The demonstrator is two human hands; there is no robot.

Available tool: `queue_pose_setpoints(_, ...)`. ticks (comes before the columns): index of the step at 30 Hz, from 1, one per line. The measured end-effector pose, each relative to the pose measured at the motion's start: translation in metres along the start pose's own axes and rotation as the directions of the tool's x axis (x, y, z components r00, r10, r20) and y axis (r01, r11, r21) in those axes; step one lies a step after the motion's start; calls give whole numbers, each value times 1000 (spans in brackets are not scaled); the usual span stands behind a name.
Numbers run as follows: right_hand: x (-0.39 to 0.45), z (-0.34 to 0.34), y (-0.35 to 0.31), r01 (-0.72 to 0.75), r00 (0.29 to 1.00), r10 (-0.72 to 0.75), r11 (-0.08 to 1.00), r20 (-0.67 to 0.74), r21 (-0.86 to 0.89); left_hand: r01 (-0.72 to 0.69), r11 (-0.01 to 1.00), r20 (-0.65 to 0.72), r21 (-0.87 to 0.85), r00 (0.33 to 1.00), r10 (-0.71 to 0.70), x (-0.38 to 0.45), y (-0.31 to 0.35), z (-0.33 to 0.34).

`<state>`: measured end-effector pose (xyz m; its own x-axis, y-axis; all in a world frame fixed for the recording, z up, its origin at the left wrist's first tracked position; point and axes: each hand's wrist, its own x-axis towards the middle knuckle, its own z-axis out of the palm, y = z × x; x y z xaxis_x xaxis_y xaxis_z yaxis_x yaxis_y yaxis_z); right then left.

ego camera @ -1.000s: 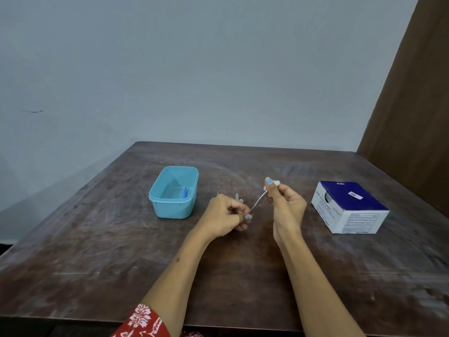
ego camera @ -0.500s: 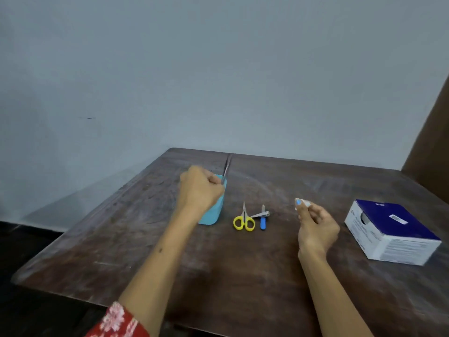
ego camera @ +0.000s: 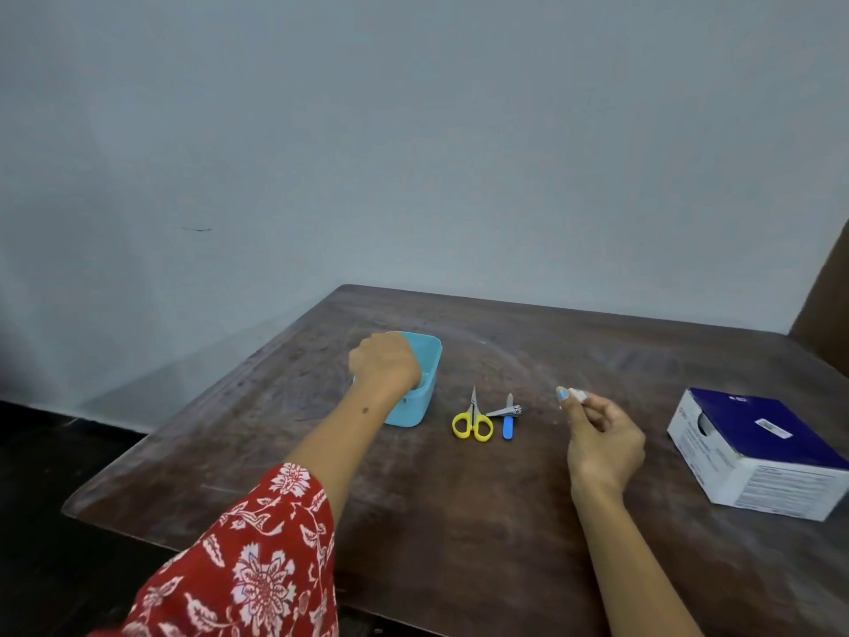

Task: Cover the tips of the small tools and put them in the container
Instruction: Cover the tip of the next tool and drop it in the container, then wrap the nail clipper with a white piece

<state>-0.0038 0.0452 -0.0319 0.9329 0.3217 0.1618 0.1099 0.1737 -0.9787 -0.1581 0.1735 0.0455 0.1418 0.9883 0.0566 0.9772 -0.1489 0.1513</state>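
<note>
While the head view takes in a dark wooden table [ego camera: 459, 521] against a pale wall, a white and blue box [ego camera: 753, 457] sits well to the right of the right hand's fingers; between the two hands lie yellow-handled scissors [ego camera: 472, 418] and, just beside them on the right, a nail clipper with a blue grip [ego camera: 507, 418], both flat on the wood and touched by neither hand; the left hand [ego camera: 383, 363], its arm in a red flowered sleeve [ego camera: 257, 558], reaches down into the blue container [ego camera: 425, 379], and its own back hides the fingers, so I cannot tell whether they are curled round anything or loose; the container stands under and just right of that hand; the right hand [ego camera: 602, 441] hovers above the table, its thumb and forefinger pinching a small white piece [ego camera: 578, 395], the other fingers curled in; what that piece is I cannot tell.
</note>
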Motion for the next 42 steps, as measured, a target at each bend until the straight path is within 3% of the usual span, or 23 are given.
queue_pose_setpoints(9, -1, 0, 0, -4, 1000, 4, 1000, 7, -14, -56, 989, 75, 136, 996, 47, 1, 2, -7)
queue_pose_setpoints(13, -2, -1, 1, 20, 1000, -20, 1000, 17, 14, -102, 990, -103, 97, 988, 111, -7, 10, -18)
queue_pose_setpoints(15, -3, -2, -1, 36, 999, -37, 999, 34, 35, -211, 975, -240, 62, 946, 220, -17, 20, -19)
queue_pose_setpoints(17, -4, -1, -1, 48, 997, -52, 997, 60, 63, -374, 927, -271, 30, 890, 368, -30, 34, -8)
queue_pose_setpoints(20, -4, -1, 0, 44, 994, -56, 992, 94, 122, -556, 830, -140, 49, 819, 557, -50, 53, 21)
queue_pose_setpoints(23, -3, -1, 1, -4, 993, -13, 988, 114, 155, -625, 778, -53, 62, 776, 628, -58, 60, 45)
queue_pose_setpoints(28, -1, 1, 2, -83, 994, 66, 978, 91, 193, -619, 781, -99, 86, 774, 625, -59, 61, 57)
queue_pose_setpoints(39, 5, 7, 13, -68, 993, 54, 988, 109, 138, -606, 796, -94, -9, 793, 602, -52, 63, 60)
queue_pose_setpoints(42, 11, 12, 17, -58, 997, 50, 988, 60, 143, -603, 788, -206, -126, 793, 573, -46, 62, 62)
